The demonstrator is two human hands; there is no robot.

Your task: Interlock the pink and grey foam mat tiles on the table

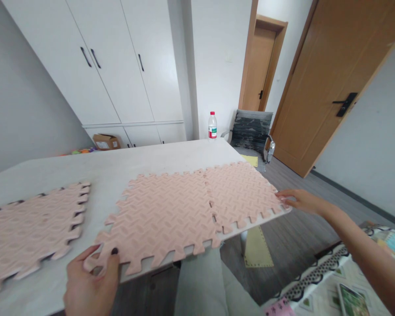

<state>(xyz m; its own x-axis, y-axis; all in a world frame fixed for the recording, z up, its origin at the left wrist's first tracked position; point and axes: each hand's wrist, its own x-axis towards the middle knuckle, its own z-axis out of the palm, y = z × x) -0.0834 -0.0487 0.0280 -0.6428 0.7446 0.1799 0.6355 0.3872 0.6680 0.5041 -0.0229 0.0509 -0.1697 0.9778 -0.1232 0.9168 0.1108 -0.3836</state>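
Note:
Two pink interlocking foam mat tiles with jigsaw edges lie side by side on the white table. My left hand pinches the near left corner of the left tile, thumb and fingers around a jigsaw tab. On the far side, my right hand holds the outer edge of the right tile between its fingers. The seam between these tiles shows small dark gaps, so I cannot tell whether every tab is pressed in. Apart from them, at the left, lies a pink foam mat stack.
A red-capped bottle stands at the far edge of the table. Behind the table is a grey chair. Yellow foam pieces are on the floor, and a patterned cloth surface sits at lower right. A cardboard box is by the cabinets.

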